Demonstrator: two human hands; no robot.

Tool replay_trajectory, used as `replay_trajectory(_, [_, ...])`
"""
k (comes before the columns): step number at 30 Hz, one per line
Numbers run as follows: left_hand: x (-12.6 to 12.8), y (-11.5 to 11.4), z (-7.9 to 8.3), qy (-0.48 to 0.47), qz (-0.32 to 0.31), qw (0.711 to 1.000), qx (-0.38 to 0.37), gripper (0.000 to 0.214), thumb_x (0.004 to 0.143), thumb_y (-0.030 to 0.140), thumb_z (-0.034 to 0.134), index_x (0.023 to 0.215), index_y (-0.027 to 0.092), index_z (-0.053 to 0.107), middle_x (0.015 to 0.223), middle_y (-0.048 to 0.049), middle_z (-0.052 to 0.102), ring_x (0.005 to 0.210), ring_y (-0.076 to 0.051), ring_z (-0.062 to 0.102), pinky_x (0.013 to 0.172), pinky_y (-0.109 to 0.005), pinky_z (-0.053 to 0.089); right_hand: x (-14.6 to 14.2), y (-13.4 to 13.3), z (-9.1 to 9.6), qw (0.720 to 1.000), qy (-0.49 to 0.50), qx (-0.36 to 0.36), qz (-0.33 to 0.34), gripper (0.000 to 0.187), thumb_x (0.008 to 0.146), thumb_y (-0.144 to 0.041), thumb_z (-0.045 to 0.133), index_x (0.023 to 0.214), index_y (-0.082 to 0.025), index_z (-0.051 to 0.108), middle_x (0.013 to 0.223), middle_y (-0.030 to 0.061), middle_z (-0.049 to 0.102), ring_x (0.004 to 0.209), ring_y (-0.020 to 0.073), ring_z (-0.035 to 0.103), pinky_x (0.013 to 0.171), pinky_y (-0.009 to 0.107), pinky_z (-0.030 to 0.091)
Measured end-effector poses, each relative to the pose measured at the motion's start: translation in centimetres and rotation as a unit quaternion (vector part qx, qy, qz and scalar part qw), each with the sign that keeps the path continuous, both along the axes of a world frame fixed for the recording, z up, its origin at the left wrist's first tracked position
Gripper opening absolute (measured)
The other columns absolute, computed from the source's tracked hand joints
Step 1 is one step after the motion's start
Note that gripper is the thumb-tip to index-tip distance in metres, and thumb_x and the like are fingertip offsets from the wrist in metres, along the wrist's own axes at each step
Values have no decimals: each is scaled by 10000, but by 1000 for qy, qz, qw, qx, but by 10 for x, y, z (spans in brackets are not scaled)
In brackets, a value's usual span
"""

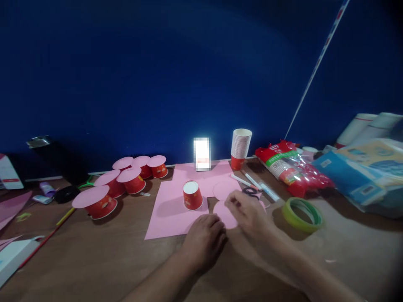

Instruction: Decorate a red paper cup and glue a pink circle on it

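Observation:
My left hand (204, 235) rests on the table with its fingers curled, pressing the near edge of a pink paper circle (225, 214). My right hand (248, 212) hovers over the same circle with fingers pinched together, and what they hold is too small to make out. An upside-down red paper cup (192, 195) stands on the pink paper sheet (166, 212) just beyond my left hand. A second pink circle (223, 189) lies behind. Black scissors (251, 192) lie by my right fingertips.
Several upside-down red cups topped with pink discs (94, 201) cluster at the left. A stack of cups (241, 147), markers (252, 181), a red plastic pack (291, 170) and a green tape roll (302, 214) lie to the right. A blue wall rises behind.

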State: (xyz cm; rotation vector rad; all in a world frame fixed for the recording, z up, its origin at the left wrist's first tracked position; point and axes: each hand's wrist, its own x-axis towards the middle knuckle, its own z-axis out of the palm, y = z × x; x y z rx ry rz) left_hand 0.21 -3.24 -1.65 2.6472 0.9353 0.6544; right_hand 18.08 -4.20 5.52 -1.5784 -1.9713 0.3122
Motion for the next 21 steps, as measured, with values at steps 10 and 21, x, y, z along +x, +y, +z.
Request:
replay_trajectory(10, [2, -1, -3, 5, 15, 1000, -17, 111, 873, 218, 490, 919, 215, 591, 1009, -50, 595, 923, -209, 537, 821, -366, 436, 65, 77, -33, 934, -240, -30, -264, 339, 891, -392, 537, 1074, -125, 638, 1082, 204, 651, 1070, 328, 533, 819, 395, 422])
replay_trajectory(21, [2, -2, -1, 17, 12, 1000, -21, 89, 872, 213, 498, 899, 213, 582, 972, -38, 594, 908, -203, 530, 804, -356, 422, 75, 93, -44, 916, -248, -77, -305, 264, 868, -348, 566, 927, -131, 705, 919, 178, 701, 1010, 327, 581, 728, 363, 432])
